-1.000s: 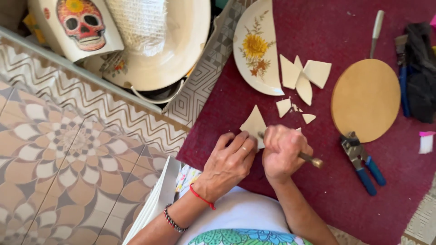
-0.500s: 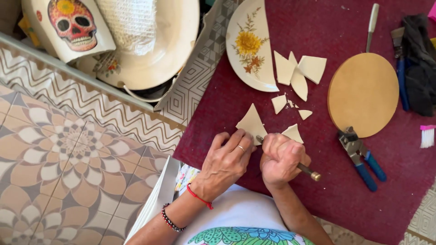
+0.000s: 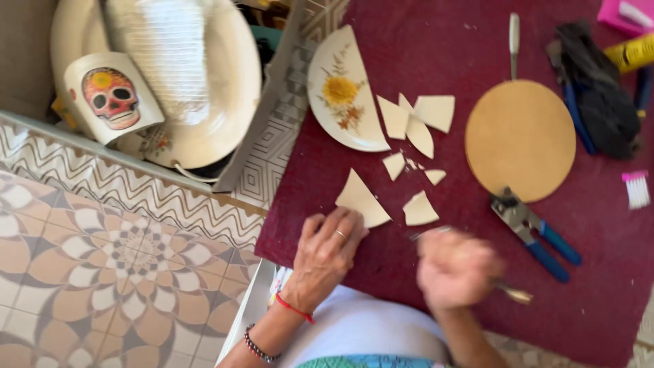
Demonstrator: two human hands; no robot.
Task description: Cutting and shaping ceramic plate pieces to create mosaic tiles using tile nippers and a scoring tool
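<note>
My left hand (image 3: 325,251) rests on the dark red mat (image 3: 381,68), fingertips pressing a cream triangular plate shard (image 3: 361,199). My right hand (image 3: 455,267) is blurred and closed around a thin metal tool (image 3: 512,293), whose tip shows near a smaller shard (image 3: 419,210). Several more cream shards (image 3: 417,123) lie above, beside a broken plate half with a yellow flower (image 3: 343,95).
A round cork disc (image 3: 521,140) lies to the right, with blue-handled pliers (image 3: 535,235) below it. Dark tools and a black cloth (image 3: 593,88) sit at the far right. A box holds a large cream plate (image 3: 204,123) and a skull-printed mug (image 3: 109,95). Patterned floor tiles (image 3: 102,272) lie left.
My right hand has pulled away to the right with the tool, off the shards. The two shards now lie apart. My left hand still presses the larger shard.
</note>
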